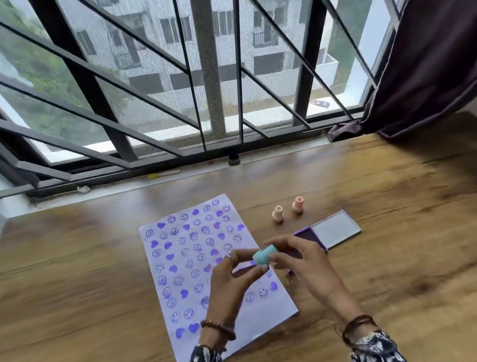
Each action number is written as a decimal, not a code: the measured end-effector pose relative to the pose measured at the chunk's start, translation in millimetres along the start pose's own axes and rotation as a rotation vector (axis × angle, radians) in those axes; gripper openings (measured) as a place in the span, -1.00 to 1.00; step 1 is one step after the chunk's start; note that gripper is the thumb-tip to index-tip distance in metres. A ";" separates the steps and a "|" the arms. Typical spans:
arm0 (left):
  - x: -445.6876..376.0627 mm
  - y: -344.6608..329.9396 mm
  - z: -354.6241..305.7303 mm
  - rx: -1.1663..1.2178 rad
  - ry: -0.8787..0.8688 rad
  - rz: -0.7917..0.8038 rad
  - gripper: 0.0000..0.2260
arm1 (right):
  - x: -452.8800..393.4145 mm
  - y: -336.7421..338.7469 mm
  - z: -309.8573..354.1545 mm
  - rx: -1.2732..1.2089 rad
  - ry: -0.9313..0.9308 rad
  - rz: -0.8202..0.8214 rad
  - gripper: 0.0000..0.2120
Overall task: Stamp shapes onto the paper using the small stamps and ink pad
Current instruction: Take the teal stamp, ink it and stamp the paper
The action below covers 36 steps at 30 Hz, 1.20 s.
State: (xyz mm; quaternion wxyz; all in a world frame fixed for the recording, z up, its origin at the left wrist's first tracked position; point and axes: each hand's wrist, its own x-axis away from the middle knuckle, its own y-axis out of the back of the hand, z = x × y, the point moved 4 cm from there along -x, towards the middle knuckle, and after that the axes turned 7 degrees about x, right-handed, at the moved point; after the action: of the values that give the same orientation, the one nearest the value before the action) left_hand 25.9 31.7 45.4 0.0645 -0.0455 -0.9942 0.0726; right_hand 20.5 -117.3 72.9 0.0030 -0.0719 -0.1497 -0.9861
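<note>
A white paper (pixel 182 288) covered with several purple smiley and heart prints lies on the wooden table. Above its right edge I hold a small teal stamp (pixel 264 254) sideways between both hands: my left hand (pixel 232 283) pinches its left end, my right hand (pixel 302 261) grips its right end. An open purple ink pad (pixel 305 237) lies just behind my right hand, partly hidden, its silver lid (pixel 335 228) folded out to the right. Two small pink stamps (pixel 277 214) (pixel 297 205) stand upright beyond the pad.
The wooden table (pixel 415 246) runs up to a window with a black metal grille (pixel 215 89). A dark curtain (pixel 436 52) hangs at the right and touches the table's far right corner. Small bits lie on the window sill (pixel 163 174).
</note>
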 end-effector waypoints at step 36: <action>-49.4 -30.4 33.1 -0.402 0.111 0.372 -0.78 | -80.2 24.2 -11.8 1.094 -0.146 0.351 -0.88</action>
State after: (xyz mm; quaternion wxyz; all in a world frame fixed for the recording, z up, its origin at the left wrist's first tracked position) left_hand 67.8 -7.8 11.5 0.0942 -0.2430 -0.9582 -0.1182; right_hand 98.8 -145.2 57.5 0.1929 -0.1514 -0.6234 -0.7425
